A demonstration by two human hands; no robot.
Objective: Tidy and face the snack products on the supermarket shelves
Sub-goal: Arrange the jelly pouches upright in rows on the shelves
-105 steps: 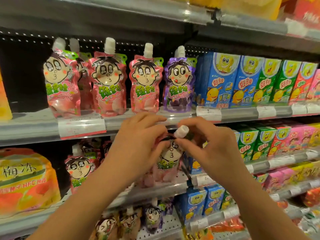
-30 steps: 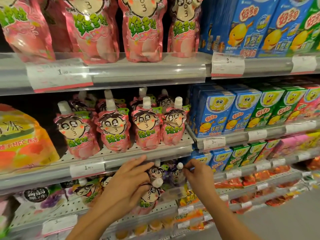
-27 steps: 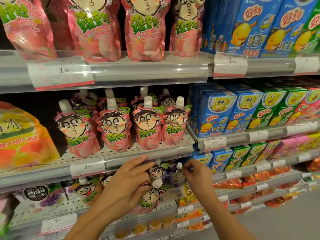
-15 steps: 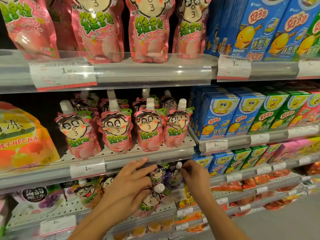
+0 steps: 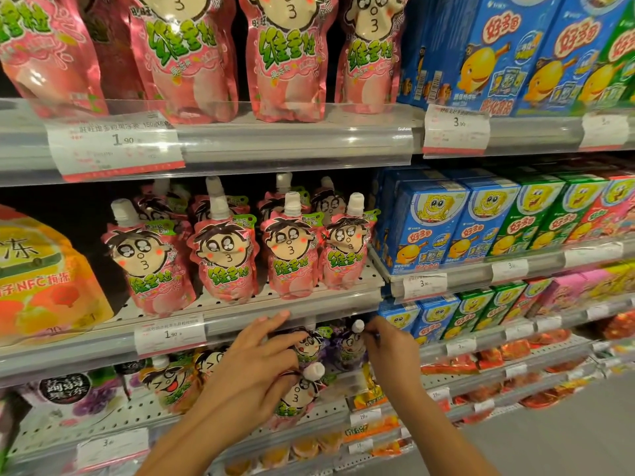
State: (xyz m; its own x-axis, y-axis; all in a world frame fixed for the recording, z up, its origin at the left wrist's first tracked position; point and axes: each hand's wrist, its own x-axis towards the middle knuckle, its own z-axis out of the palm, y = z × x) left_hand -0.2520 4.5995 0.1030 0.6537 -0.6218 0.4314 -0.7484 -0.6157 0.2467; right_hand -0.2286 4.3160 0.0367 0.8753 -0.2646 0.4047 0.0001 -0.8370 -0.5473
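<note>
Both hands reach into the third shelf down. My left hand (image 5: 256, 369) grips a pink cartoon-face jelly pouch (image 5: 295, 398) with a white cap, thumb curled at its neck and the upper fingers spread forward. My right hand (image 5: 388, 348) pinches the neck of a purple jelly pouch (image 5: 348, 348) that stands upright just under the shelf above. Another pouch (image 5: 307, 345) stands between them. On the shelf above, several pink pouches (image 5: 292, 249) stand in a faced row.
Blue, green and red snack boxes (image 5: 457, 225) fill the shelves to the right. An orange jelly bag (image 5: 37, 280) sits at the left. The metal shelf lip with price tags (image 5: 170, 333) hangs just above my hands. Grey floor shows at lower right.
Since 3.5 s ago my view and both hands dropped one shelf lower. In the last second the hands have hardly moved; the left hand keeps the pink pouch and the right stays at the purple pouch.
</note>
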